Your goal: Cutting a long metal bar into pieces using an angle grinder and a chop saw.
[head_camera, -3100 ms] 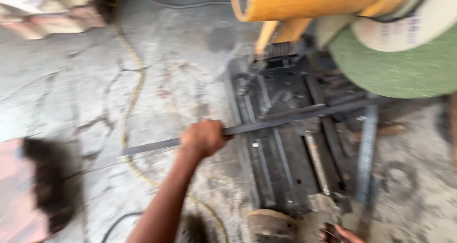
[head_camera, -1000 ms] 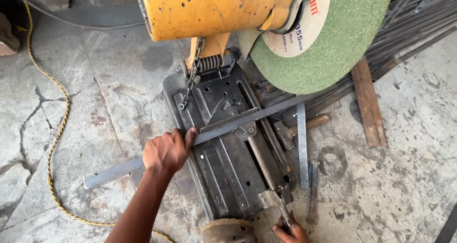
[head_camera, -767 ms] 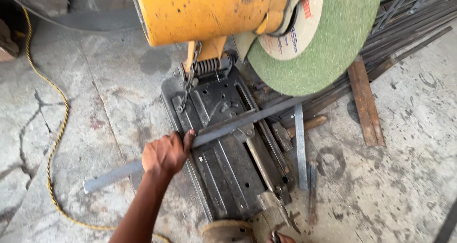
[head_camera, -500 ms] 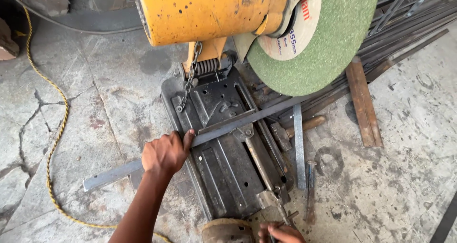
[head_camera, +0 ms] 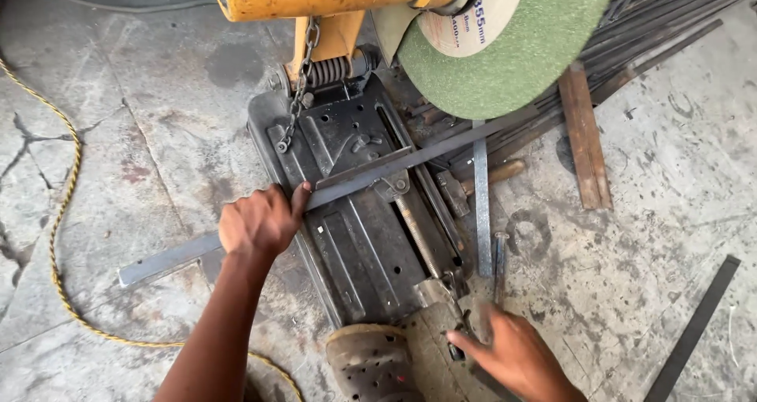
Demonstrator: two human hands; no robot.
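Across the black steel saw base (head_camera: pixel 355 236), left-hand fingers (head_camera: pixel 298 199) clamp a flat grey bar (head_camera: pixel 378 169).

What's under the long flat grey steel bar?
The long flat grey steel bar lies across the black saw base plate and cracked concrete floor. The left hand covers one stretch; the green abrasive disc hides the far end.

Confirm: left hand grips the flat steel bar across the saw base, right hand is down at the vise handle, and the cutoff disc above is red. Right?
Not quite: the cutoff disc is green, not red, as the head view shows. The rest stands: the left hand grips the flat steel bar lying across the saw base, and the right hand is down at the vise handle.
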